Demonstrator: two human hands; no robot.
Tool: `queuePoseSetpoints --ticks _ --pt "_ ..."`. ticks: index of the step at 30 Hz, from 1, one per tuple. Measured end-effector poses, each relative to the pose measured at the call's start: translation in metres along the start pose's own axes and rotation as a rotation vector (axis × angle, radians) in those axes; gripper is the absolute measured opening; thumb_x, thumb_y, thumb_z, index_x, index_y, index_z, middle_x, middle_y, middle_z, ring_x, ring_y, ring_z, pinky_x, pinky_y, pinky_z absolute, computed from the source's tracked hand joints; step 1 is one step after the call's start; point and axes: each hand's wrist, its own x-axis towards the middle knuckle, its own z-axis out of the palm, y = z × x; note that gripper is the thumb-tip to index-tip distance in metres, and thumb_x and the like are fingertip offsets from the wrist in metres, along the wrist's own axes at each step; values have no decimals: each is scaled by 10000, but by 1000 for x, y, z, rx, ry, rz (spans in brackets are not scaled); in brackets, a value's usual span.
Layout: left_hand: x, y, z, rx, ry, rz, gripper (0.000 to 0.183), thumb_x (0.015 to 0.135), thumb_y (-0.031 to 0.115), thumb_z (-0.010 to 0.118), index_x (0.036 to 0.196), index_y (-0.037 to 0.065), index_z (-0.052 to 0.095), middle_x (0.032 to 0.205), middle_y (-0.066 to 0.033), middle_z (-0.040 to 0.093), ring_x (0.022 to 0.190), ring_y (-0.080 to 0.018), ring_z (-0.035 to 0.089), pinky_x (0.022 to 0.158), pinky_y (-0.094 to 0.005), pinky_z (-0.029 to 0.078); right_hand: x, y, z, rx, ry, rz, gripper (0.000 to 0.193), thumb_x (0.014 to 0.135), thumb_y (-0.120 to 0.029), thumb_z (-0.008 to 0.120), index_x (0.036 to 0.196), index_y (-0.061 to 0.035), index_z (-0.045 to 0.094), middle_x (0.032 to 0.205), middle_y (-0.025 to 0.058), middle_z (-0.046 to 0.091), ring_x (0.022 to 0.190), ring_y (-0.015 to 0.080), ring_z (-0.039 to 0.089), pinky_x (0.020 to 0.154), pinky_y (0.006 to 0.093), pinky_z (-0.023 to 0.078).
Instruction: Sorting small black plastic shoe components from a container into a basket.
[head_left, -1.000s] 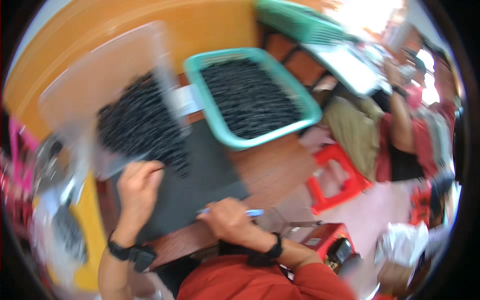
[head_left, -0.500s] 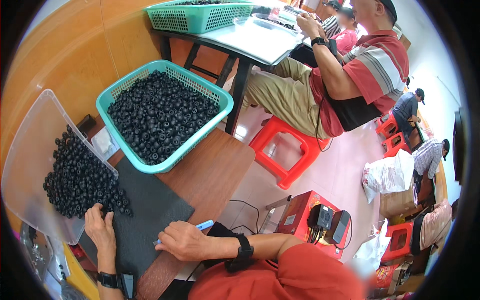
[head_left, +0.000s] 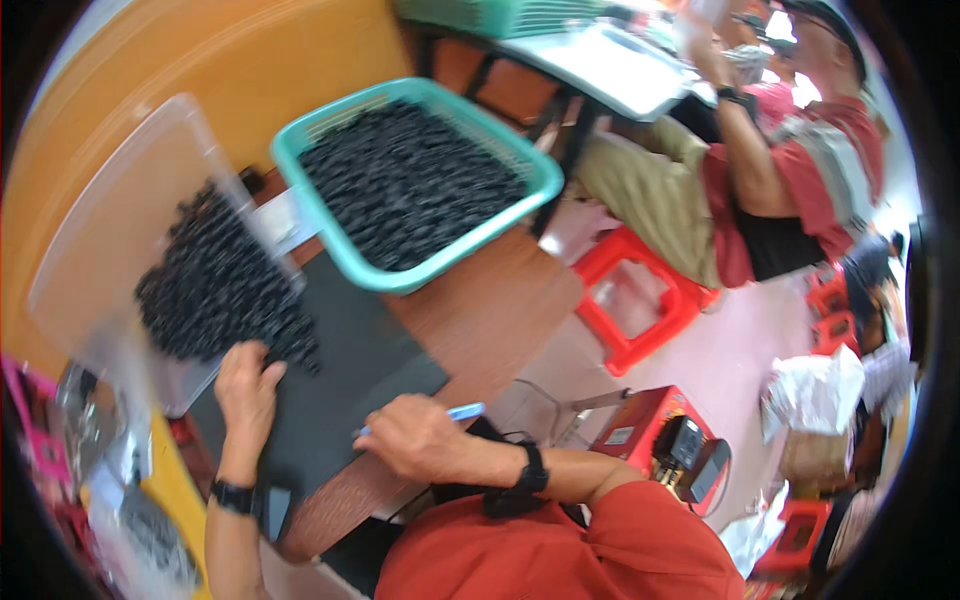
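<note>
A heap of small black ring-like plastic parts (head_left: 220, 290) spills from a clear plastic bin (head_left: 110, 250) lying tipped on its side, onto a dark grey mat (head_left: 370, 345). At the near edge of the heap is my left hand (head_left: 248, 395), thumb apart from the loosely bent fingers, with nothing visible between them. My right hand (head_left: 412, 437) is closed around a slim light-blue tool (head_left: 466, 412), shaped like a pen or cutter, over the mat's right edge. Motion blur hides the tool's tip.
A turquoise basket (head_left: 345, 255) full of similar black parts stands beyond the mat on the wooden table (head_left: 490, 310). A person (head_left: 770, 190) sits at another table, near a red stool (head_left: 625, 350). A red box (head_left: 640, 430) with black power units is to my right.
The whole view has swung, so the scene sits further right and is blurred. Both my hands keep about the same places by the mat. The seated person's hands are higher.
</note>
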Motion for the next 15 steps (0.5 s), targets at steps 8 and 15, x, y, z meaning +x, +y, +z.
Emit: queuePoseSetpoints --ticks 8,15 --pt "-26 27 -11 -611 -40 -427 152 920 164 635 988 32 667 829 -41 649 732 -131 606 658 -276 471 -1 4 -9 30 -54 51 215 814 -178 741 810 -44 573 667 82 496 602 259 518 546 387 416" --pt "-70 91 -61 -1347 -99 -708 247 981 226 610 1092 6 633 858 -47 653 718 -85 586 670 -213 479 16 -6 -11 155 15 133 214 805 -129 759 917 -7 623 700 110 549 602 286 531 529 387 413"
